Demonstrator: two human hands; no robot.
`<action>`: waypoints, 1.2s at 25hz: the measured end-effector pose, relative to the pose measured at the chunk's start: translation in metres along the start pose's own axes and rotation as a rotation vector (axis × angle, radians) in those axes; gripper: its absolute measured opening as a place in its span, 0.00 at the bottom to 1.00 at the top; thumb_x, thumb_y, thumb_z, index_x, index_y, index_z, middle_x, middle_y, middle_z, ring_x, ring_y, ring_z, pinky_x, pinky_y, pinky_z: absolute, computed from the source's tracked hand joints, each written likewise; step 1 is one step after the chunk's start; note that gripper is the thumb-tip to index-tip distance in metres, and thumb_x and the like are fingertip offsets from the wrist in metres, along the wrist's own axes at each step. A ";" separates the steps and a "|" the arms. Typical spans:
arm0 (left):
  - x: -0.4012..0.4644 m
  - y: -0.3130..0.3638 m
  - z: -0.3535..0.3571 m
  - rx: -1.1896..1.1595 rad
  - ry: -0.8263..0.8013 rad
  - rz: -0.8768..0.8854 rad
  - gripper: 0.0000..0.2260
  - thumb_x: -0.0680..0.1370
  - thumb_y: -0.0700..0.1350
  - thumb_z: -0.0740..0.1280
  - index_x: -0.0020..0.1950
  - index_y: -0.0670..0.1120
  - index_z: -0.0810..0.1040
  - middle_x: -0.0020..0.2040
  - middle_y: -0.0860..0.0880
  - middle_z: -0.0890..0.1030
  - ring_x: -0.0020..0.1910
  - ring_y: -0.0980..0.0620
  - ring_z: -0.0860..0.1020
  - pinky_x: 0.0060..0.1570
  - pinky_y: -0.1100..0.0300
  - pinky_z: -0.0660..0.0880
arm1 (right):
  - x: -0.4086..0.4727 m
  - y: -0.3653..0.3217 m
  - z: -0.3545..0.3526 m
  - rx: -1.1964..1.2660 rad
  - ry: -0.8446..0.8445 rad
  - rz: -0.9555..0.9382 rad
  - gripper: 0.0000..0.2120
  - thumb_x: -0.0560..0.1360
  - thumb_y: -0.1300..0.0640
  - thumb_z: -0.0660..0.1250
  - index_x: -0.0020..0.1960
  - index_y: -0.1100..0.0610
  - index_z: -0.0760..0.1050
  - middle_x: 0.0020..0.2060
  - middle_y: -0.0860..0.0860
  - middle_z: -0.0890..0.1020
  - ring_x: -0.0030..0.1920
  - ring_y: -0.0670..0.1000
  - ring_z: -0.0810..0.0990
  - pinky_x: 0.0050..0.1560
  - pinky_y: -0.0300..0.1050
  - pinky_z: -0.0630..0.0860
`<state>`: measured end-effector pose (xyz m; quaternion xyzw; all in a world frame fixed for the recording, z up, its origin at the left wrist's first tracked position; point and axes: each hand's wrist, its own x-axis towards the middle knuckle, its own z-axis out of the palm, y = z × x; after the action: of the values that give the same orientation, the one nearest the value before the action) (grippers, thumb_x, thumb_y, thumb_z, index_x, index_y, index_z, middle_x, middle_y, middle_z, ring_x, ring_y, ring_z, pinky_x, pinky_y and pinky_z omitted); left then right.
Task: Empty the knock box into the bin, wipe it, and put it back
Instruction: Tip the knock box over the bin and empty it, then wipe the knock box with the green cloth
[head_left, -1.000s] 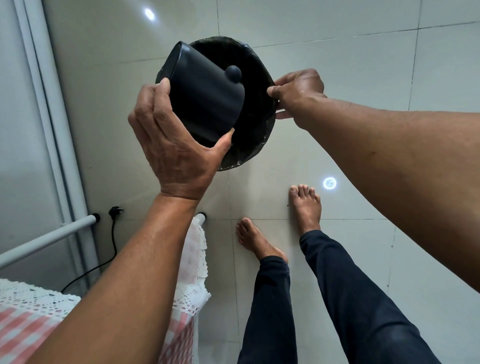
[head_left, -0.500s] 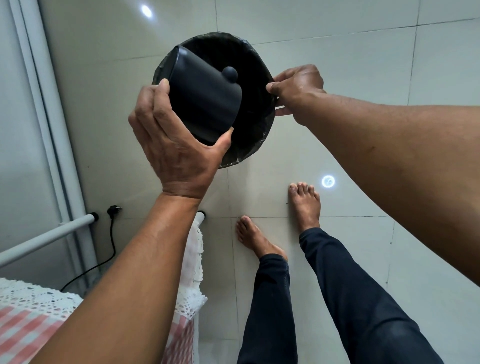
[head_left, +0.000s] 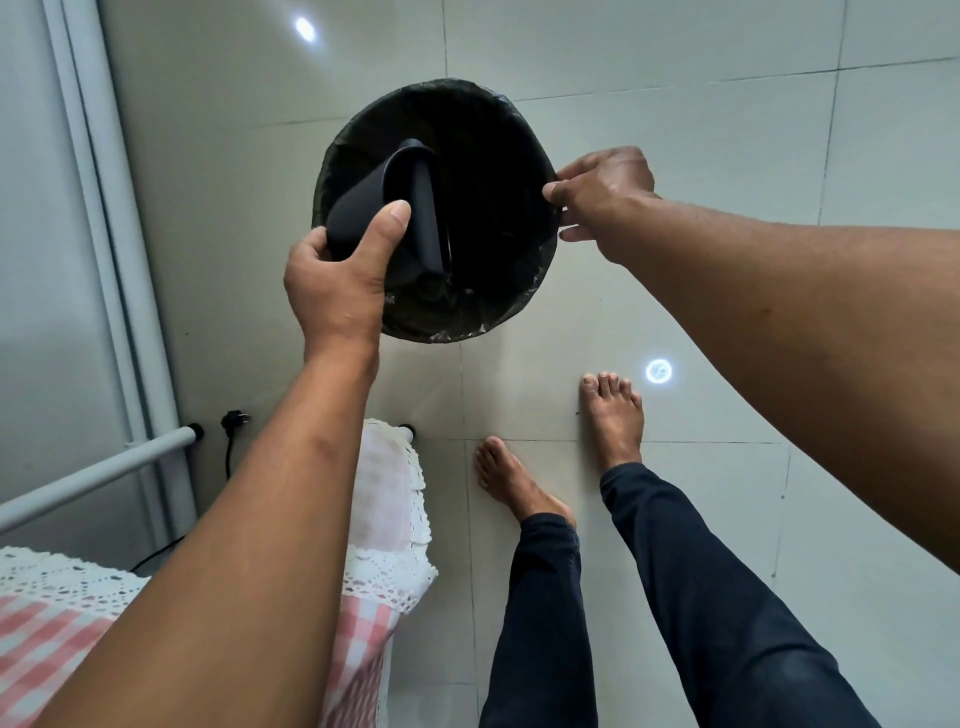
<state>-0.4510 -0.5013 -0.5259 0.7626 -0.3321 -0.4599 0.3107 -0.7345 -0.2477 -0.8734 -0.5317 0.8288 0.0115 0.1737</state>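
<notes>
- Above the middle of the frame, a round bin (head_left: 363, 140) lined with a black bag is seen from overhead, standing on a pale tiled floor (head_left: 675, 130).
- Over the left part of the bin's opening, a dark knock box (head_left: 363, 202) is held tipped over, its open mouth turned to the right and down into the bin.
- A dark bar (head_left: 426, 208) is seen running across the mouth of the knock box.
- The knock box is gripped by the left hand (head_left: 337, 291), which is closed around its base, with the thumb laid over the side wall and the fingers wrapped behind.
- At the right rim of the bin, the bag's edge is pinched by the right hand (head_left: 602, 192), whose thumb and forefinger are pressed together on the liner while the other fingers are curled below.
- Whether anything is falling from the knock box cannot be told, as the inside of the bin is too dark.
- Toward the lower centre of the frame, two bare feet (head_left: 613, 415) and dark trouser legs (head_left: 701, 597) are seen on the tiles.
- At the lower left, a pink checked cloth (head_left: 31, 639) with a white lace edge is seen, partly hidden by the left forearm.
- At the left edge, a white rail (head_left: 104, 467) and a black plug (head_left: 234, 418) with its cord are seen near the wall.
</notes>
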 end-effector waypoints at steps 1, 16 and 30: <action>-0.002 0.001 -0.001 -0.046 -0.018 -0.043 0.17 0.69 0.55 0.83 0.46 0.44 0.84 0.41 0.53 0.86 0.39 0.54 0.84 0.43 0.59 0.81 | -0.001 0.002 0.003 0.048 -0.053 0.013 0.14 0.79 0.61 0.63 0.62 0.51 0.67 0.54 0.52 0.72 0.55 0.57 0.72 0.50 0.50 0.74; -0.050 0.072 -0.048 -0.460 -0.173 -0.262 0.18 0.73 0.59 0.73 0.58 0.50 0.85 0.43 0.52 0.88 0.46 0.49 0.84 0.57 0.48 0.77 | 0.077 -0.260 -0.424 1.211 -0.416 0.079 0.02 0.77 0.53 0.77 0.46 0.46 0.86 0.44 0.48 0.90 0.50 0.52 0.91 0.49 0.46 0.87; -0.225 0.234 -0.161 -0.740 -0.147 -0.187 0.22 0.70 0.61 0.76 0.58 0.49 0.86 0.49 0.46 0.85 0.50 0.44 0.79 0.47 0.50 0.75 | -0.049 -0.308 -0.668 1.194 -0.408 -0.191 0.10 0.80 0.59 0.74 0.60 0.53 0.88 0.52 0.47 0.91 0.57 0.46 0.89 0.62 0.51 0.85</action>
<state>-0.4366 -0.4328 -0.1703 0.5908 -0.0941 -0.6285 0.4971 -0.6278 -0.4746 -0.1804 -0.4020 0.5917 -0.3668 0.5947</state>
